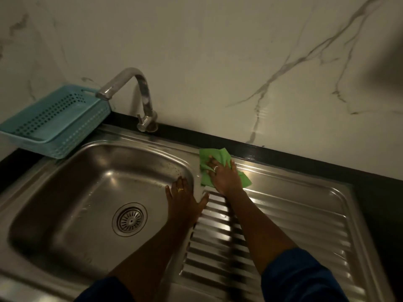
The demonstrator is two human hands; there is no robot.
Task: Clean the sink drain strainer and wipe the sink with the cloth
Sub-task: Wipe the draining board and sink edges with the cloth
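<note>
Stainless sink (91, 175) w/ ribbed drainboard (294, 214) on its right. Both forearms reach fwd, bare below dark blue sleeves (301, 275). Left hand (185, 197) lies flat on basin's right rim, fingers straight & spread, holding nothing. Right hand (225, 176) presses palm-down, fingers extended, on green cloth (220, 154) at drainboard's back-left corner. Drain strainer (130, 219) sits in drain hole, mid basin floor.

Green cloth (218, 155): middle hidden under the right hand (225, 178).
Blue basket (54, 118): left end cut by the edge.
Sink (139, 155): near rim runs off the bottom (sleeves (305, 275) too).
Dark smear (390, 53), upper right: too blurred to name.
</note>
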